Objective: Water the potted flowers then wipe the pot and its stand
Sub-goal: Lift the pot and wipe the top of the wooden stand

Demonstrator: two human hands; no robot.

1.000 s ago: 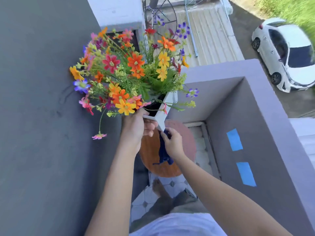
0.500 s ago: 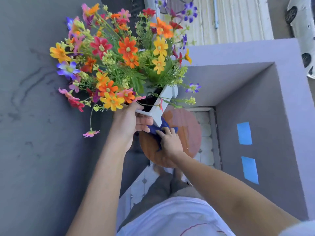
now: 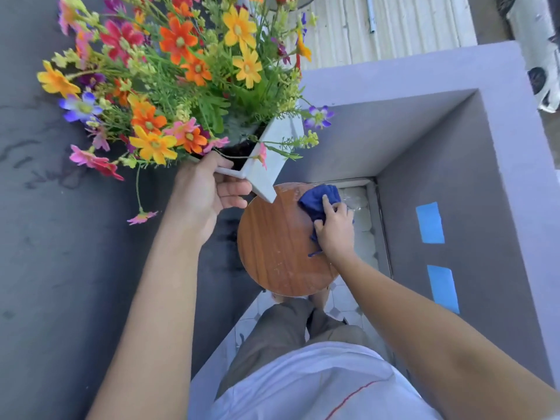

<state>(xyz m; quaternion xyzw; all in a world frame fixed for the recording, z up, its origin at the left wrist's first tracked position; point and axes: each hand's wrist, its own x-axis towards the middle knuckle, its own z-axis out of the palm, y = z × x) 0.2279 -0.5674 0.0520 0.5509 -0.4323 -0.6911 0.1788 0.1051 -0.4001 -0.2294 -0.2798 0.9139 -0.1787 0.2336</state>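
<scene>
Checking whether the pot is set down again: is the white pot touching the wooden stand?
Cannot tell. In the head view the left hand holds the white pot tilted, its lower corner overlapping the wooden stand.

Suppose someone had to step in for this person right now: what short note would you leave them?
Left hand: holds the white pot of flowers lifted and tilted off the stand.
Right hand: presses a blue cloth on the round wooden stand, at its far right edge.
Done: cannot tell about watering or pot wiping.
Left: finish wiping the stand, which shows pale streaks, then set the pot back.
</scene>
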